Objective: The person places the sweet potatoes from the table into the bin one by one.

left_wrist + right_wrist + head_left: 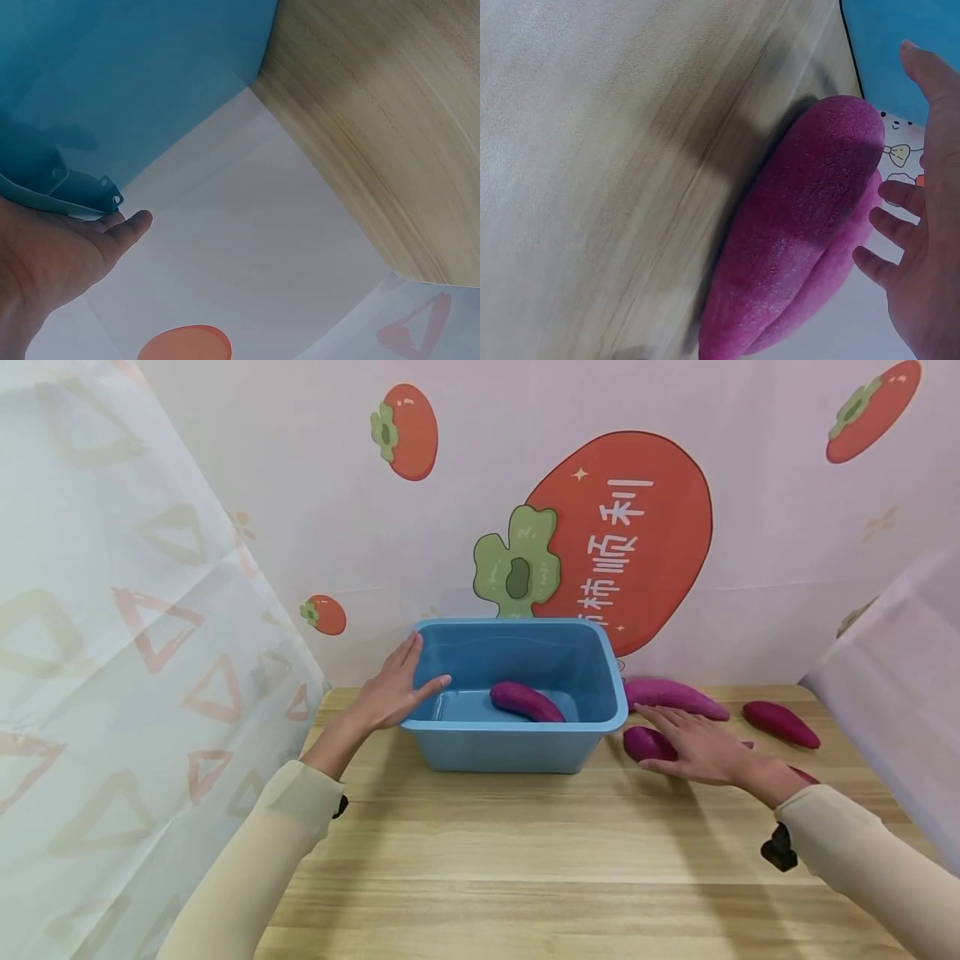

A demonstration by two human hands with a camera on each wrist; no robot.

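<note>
A blue plastic tub stands on the table with one purple sweet potato lying inside it. My left hand rests at the tub's left rim, fingers extended along the outside and thumb reaching over the inside. In the left wrist view, the rim touches that hand. Right of the tub, my right hand hovers with spread fingers over another sweet potato, partly hiding it. In the right wrist view, the fingers stand apart from this sweet potato, holding nothing.
Behind the right hand lies a long sweet potato, beside the tub. A darker one lies farther right. Part of another purple piece shows by the right wrist. Printed cloth walls enclose the wooden table at back and sides.
</note>
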